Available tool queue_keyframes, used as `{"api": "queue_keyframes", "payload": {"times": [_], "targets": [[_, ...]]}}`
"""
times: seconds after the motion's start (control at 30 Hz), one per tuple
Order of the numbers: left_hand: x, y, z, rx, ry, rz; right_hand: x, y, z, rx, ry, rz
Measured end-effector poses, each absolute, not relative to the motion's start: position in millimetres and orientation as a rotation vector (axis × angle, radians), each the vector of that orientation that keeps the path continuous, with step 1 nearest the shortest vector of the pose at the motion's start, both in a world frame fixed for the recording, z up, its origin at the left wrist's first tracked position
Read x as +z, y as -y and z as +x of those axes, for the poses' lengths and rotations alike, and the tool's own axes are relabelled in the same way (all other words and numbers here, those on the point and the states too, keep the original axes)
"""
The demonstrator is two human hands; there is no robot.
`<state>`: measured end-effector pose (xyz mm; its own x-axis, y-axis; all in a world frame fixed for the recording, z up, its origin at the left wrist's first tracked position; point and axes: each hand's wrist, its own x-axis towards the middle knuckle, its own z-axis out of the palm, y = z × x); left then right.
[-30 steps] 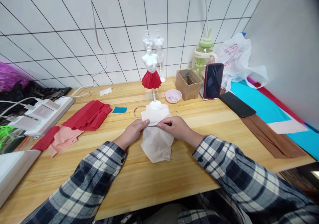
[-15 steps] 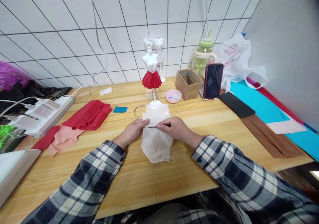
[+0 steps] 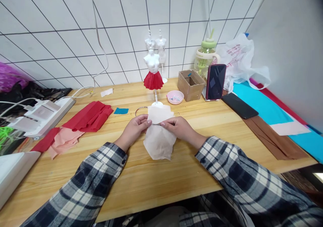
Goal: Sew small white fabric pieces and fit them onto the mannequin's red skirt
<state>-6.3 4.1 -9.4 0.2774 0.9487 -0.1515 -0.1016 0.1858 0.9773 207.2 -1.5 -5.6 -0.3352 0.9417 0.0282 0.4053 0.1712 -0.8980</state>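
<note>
Pale cloth (image 3: pixel 159 142) is in the middle of the frame, pinched on its left side by your left hand (image 3: pixel 135 128) and on its right side by your right hand (image 3: pixel 180 129). Just above it, you can see the little doll stand (image 3: pixel 152 61) in a red skirt (image 3: pixel 153 80).
</note>
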Motion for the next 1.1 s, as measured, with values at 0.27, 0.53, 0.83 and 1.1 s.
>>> {"api": "queue_keyframes", "payload": {"times": [0.27, 0.53, 0.83, 1.1], "targets": [[-12.7, -6.6, -6.8, 0.958, -1.057, 1.109, -12.0, -1.2, 206.3, 1.197, 1.814, -1.32], [-9.6, -5.9, -6.4, 0.84, -1.036, 1.198, -12.1, -2.0, 206.8, 1.231, 1.793, -1.318], [-5.8, -4.2, -4.0, 0.781, -1.025, 1.26, -14.0, -2.0, 204.8, 1.271, 1.795, -1.294], [-7.3, -4.8, -4.4, 0.786, -1.016, 1.256, -14.7, -0.7, 204.1, 1.341, 1.761, -1.259]]}}
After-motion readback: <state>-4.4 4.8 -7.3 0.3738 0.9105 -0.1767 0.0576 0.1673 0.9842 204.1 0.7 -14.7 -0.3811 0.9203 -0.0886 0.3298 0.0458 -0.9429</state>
